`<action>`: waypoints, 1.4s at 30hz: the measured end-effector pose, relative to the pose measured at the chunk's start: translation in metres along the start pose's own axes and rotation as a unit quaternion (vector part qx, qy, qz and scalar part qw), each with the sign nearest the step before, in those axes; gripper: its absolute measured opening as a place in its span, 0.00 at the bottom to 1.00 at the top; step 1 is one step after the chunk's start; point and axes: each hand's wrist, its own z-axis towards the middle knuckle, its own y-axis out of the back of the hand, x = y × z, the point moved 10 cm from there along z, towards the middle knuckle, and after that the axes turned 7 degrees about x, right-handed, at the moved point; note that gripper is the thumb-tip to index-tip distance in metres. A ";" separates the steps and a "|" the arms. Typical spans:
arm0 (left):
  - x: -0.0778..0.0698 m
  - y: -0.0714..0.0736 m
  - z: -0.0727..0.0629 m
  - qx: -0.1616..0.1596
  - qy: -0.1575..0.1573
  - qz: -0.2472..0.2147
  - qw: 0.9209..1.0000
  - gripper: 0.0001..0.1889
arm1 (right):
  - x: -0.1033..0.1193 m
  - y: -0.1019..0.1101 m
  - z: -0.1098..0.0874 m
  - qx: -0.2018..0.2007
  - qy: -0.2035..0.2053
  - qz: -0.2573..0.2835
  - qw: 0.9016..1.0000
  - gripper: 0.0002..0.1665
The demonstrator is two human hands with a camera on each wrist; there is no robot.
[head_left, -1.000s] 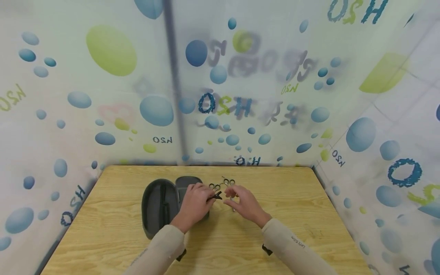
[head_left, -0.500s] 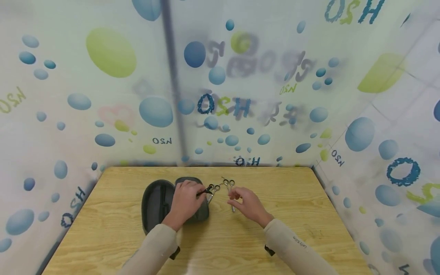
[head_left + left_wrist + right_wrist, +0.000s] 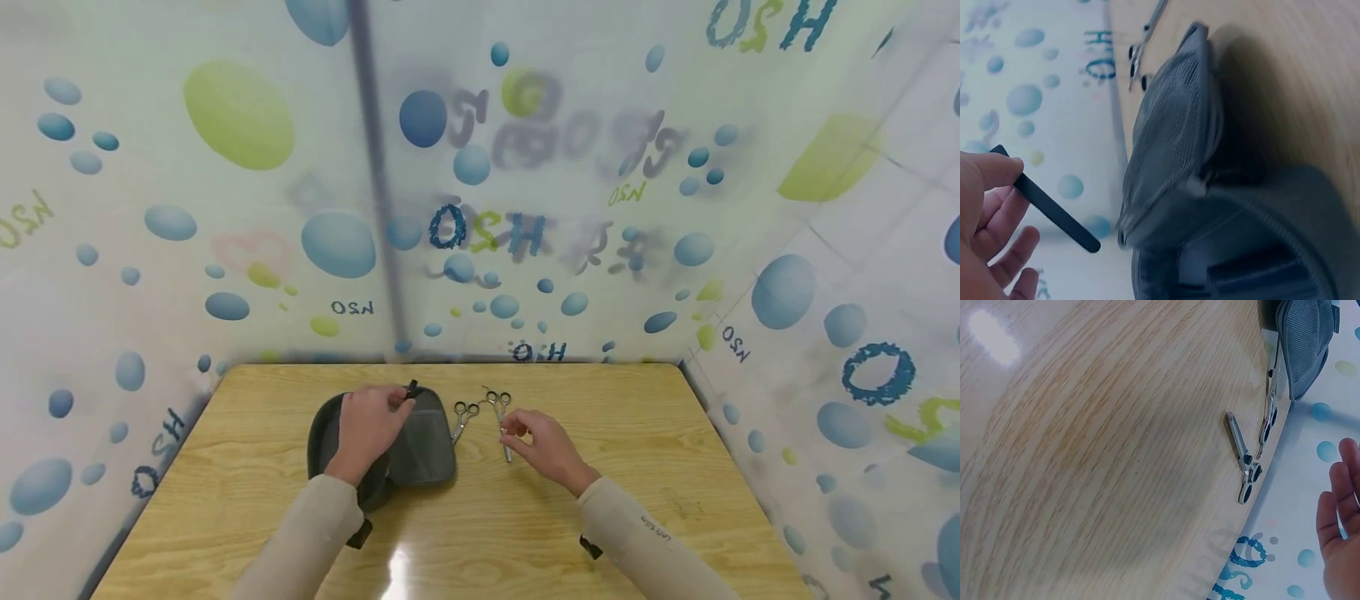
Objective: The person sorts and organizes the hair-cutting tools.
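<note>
My left hand [image 3: 367,427] pinches a slim black hair clip [image 3: 1060,214] between thumb and forefinger; the other fingers hang loose in the left wrist view. It is above the dark grey zip case [image 3: 424,448], which lies unzipped on the table and whose left half is partly hidden behind the hand. My right hand [image 3: 549,448] holds nothing, its fingers loosely bent. It overlaps the lower part of one pair of scissors [image 3: 498,403] in the head view; the right wrist view shows these scissors apart from the fingers [image 3: 1342,487].
A second pair of scissors [image 3: 463,419] lies right beside the case, blades toward it. The wooden table [image 3: 600,533] ends at the back against a patterned wall covering [image 3: 480,325]. Black straps sit under both sleeves.
My left hand has moved left with the clip, from beside the right hand to over the case. The right hand has shifted slightly right and stays near the scissors.
</note>
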 end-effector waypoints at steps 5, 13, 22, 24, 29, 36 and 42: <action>0.021 0.013 0.003 -0.007 0.037 -0.037 0.999 0.12 | -0.003 -0.001 -0.001 0.001 -0.003 0.009 1.000 0.10; 0.064 0.014 0.000 0.016 0.129 -0.067 0.989 0.15 | -0.007 -0.001 -0.002 -0.001 -0.003 0.017 1.000 0.11; 0.090 0.001 -0.018 0.102 0.166 -0.017 0.981 0.17 | -0.014 -0.002 -0.004 -0.002 -0.018 0.014 1.000 0.11; 0.092 -0.003 -0.022 0.122 0.169 -0.006 0.978 0.17 | -0.016 -0.003 -0.004 -0.001 -0.023 0.011 1.000 0.11; 0.098 -0.012 -0.031 0.154 0.177 0.008 0.972 0.15 | -0.017 -0.003 -0.006 -0.001 -0.029 0.013 1.000 0.11; 0.100 -0.023 -0.036 0.166 0.176 0.025 0.970 0.14 | -0.019 -0.004 -0.007 0.003 -0.036 0.011 0.999 0.10; 0.104 -0.035 -0.043 0.188 0.184 0.026 0.964 0.14 | -0.020 -0.003 -0.007 0.004 -0.042 0.012 0.999 0.09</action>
